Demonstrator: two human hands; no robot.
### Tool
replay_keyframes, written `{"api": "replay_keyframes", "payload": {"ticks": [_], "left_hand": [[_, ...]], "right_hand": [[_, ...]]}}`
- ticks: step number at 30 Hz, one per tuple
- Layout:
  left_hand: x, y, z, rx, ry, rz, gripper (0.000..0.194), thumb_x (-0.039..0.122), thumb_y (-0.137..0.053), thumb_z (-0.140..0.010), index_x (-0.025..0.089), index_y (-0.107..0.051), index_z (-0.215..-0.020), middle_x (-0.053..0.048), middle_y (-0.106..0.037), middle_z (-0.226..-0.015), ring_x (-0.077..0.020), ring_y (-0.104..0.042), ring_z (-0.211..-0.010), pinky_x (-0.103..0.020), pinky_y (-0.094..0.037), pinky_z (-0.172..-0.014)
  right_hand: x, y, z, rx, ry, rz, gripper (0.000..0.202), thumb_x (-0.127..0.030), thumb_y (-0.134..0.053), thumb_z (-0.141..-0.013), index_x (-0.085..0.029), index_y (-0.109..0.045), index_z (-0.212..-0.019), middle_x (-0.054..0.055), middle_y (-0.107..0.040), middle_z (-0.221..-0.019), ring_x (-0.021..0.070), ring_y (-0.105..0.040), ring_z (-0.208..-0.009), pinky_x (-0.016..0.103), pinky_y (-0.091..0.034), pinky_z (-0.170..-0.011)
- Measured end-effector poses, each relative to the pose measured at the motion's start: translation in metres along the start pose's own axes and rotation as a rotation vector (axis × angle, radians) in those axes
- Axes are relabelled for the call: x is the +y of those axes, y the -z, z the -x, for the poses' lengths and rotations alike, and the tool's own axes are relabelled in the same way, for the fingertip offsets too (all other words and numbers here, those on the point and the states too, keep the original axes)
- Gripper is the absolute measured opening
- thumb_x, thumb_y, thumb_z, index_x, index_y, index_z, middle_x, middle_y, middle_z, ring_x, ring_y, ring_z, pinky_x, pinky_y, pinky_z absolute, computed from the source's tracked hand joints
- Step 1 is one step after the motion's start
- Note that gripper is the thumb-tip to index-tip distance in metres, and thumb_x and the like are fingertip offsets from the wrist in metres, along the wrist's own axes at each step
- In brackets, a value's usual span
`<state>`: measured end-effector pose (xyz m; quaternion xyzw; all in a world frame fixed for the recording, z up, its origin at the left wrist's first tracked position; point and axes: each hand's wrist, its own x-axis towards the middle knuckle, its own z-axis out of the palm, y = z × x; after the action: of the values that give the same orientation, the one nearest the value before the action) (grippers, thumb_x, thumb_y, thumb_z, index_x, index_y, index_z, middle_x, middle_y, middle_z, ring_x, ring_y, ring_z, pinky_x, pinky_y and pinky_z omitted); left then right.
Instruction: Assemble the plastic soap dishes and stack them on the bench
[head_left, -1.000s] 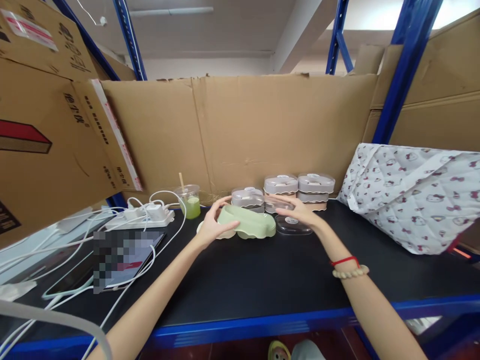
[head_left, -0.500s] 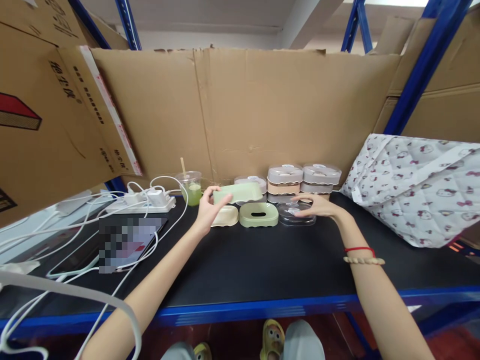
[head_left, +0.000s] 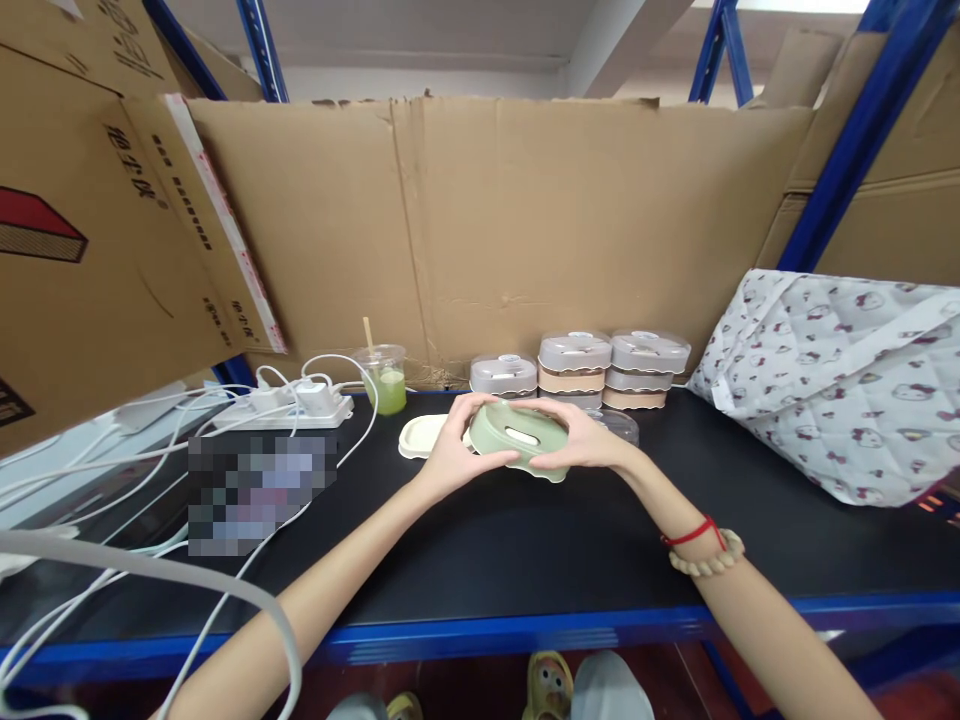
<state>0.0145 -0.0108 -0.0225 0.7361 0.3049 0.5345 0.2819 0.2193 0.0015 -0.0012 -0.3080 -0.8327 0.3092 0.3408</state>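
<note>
A green oval piece with a slot (head_left: 501, 428) is held just above the black table, tilted. My left hand (head_left: 459, 445) grips its left side and my right hand (head_left: 589, 435) its right side, thumbs along the front edge. Whether the other green piece is beneath or behind it, I cannot tell. A cream oval piece (head_left: 424, 437) lies to the left of my left hand. Behind my right hand a clear lid (head_left: 621, 425) shows in part.
Lidded boxes (head_left: 574, 352), (head_left: 650, 352) stand stacked at the back, beside a lower box (head_left: 502, 374). Left are a cup of green drink (head_left: 390, 390), a power strip (head_left: 322, 408) and white cables. A patterned bag (head_left: 847, 380) stands right.
My right hand has moved left and closed on the slotted green piece, which is now lifted and tilted. My left hand has shifted right and down to its left side.
</note>
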Motion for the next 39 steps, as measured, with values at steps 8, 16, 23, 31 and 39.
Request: {"api": "replay_keyframes", "payload": {"ticks": [8,16,23,31,39], "left_hand": [[0.014,0.008,-0.007,-0.083,0.316,0.137,0.072,0.043,-0.072,-0.055,0.021,-0.043,-0.117,-0.007,-0.059,-0.108,-0.0239,-0.059,-0.097,-0.035,-0.049,-0.081],[0.019,0.02,-0.012,-0.065,0.366,0.268,0.074,0.043,-0.075,-0.05,0.022,-0.047,-0.116,-0.007,-0.063,-0.109,-0.0258,-0.059,-0.1,-0.034,-0.048,-0.079],[0.014,0.045,-0.026,0.301,0.337,0.381,0.05,0.047,-0.065,-0.055,0.019,-0.056,-0.096,-0.005,-0.065,-0.088,-0.0212,-0.06,-0.089,-0.032,-0.045,-0.08],[-0.003,0.07,-0.034,0.652,0.508,0.364,0.03,0.049,-0.043,-0.061,0.022,-0.047,-0.072,-0.002,-0.055,-0.064,-0.0208,-0.059,-0.069,-0.029,-0.045,-0.061],[-0.014,0.068,-0.034,0.756,0.602,0.238,0.019,0.037,-0.04,-0.066,0.021,-0.051,-0.067,-0.002,-0.051,-0.062,-0.0177,-0.055,-0.063,-0.026,-0.044,-0.055]], "right_hand": [[0.005,-0.005,-0.005,0.026,-0.026,-0.242,0.057,-0.038,-0.077,-0.06,-0.023,-0.06,-0.112,0.007,-0.061,-0.121,0.0241,-0.055,-0.114,0.044,-0.038,-0.102],[0.005,-0.009,-0.01,0.147,-0.103,-0.41,0.062,-0.058,-0.07,-0.056,-0.023,-0.062,-0.106,0.007,-0.064,-0.116,0.028,-0.054,-0.114,0.046,-0.038,-0.101],[0.014,0.0,-0.009,0.565,-0.078,-0.011,0.05,-0.057,-0.069,-0.059,-0.025,-0.065,-0.096,0.007,-0.055,-0.121,0.028,-0.048,-0.12,0.046,-0.036,-0.103],[0.033,-0.002,-0.003,0.387,0.019,0.38,0.025,-0.038,-0.075,-0.06,-0.023,-0.071,-0.08,0.01,-0.045,-0.132,0.0312,-0.043,-0.125,0.05,-0.035,-0.104],[0.041,-0.004,-0.007,0.235,0.109,0.401,0.015,-0.034,-0.069,-0.071,-0.025,-0.074,-0.081,0.01,-0.059,-0.119,0.0281,-0.054,-0.114,0.049,-0.041,-0.099]]}}
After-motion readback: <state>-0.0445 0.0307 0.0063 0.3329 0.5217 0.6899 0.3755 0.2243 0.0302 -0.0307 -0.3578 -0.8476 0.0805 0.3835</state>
